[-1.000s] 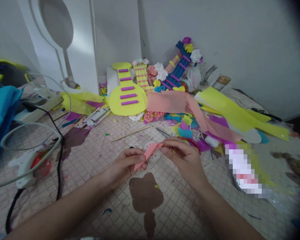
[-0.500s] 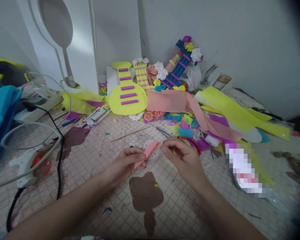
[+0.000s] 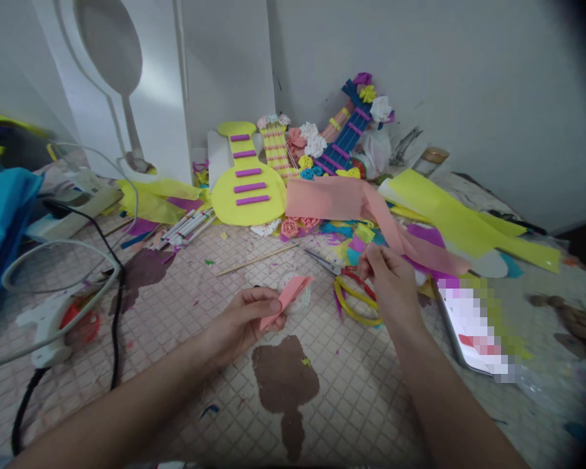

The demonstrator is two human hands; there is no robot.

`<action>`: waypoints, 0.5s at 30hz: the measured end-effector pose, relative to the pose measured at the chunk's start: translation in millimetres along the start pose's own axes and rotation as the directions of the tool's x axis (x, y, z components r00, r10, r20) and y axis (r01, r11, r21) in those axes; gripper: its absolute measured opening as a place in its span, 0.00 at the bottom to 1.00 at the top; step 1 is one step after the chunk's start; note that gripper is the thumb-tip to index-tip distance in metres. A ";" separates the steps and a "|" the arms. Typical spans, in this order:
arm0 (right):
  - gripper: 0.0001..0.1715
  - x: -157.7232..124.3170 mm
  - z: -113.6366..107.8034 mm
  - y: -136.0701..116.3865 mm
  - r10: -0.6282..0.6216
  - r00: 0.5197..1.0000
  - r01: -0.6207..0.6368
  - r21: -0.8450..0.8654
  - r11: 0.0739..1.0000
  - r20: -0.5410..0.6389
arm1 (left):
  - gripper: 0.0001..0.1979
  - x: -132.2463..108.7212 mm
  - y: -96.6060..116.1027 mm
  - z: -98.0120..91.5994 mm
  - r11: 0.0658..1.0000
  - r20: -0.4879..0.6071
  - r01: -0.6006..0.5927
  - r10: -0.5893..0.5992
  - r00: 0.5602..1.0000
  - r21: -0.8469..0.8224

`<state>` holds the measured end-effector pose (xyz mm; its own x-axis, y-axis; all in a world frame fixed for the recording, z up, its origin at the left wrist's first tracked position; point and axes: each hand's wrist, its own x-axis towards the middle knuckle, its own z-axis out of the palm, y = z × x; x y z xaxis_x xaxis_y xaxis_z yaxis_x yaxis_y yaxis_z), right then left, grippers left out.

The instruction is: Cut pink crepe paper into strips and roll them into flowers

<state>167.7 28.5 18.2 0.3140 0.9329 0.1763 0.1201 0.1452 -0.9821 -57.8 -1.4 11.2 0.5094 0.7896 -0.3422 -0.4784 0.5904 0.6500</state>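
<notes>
My left hand [image 3: 256, 309] pinches a folded strip of salmon-pink crepe paper [image 3: 289, 301] between thumb and fingers. Behind the strip lies a pale round piece with dots along its edge [image 3: 303, 296], partly covered. My right hand [image 3: 390, 283] is closed, thumb against curled fingers; what it holds, if anything, cannot be made out. Just left of it, scissors [image 3: 356, 301] with red and yellow handles rest on the table, blades pointing away to the left. Beyond the scissors lies a thin wooden stick [image 3: 257, 258].
A yellow paper guitar [image 3: 249, 189] with purple bars leans at the back, beside a blue one [image 3: 344, 143]. Pink crepe paper [image 3: 327, 197] and yellow sheets [image 3: 454, 212] spread rightward. A phone [image 3: 471, 329] lies right; a glue gun [image 3: 53, 326] and cables lie left.
My right hand has moved away from the pink strip, to the right and slightly farther off, uncovering more of the scissors. My left hand stays almost in place with the strip.
</notes>
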 end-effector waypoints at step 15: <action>0.07 -39.1 25.0 -17.3 -0.201 0.900 0.198 0.049 0.979 0.387 | 0.08 2.4 0.0 3.8 0.994 -0.027 -0.009 0.012 1.000 0.110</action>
<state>129.9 -2.2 26.6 -0.1057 0.9380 0.3302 0.1338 0.3425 -0.9300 -53.9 -0.2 12.9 0.4846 0.8005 -0.3526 -0.4010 0.5616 0.7238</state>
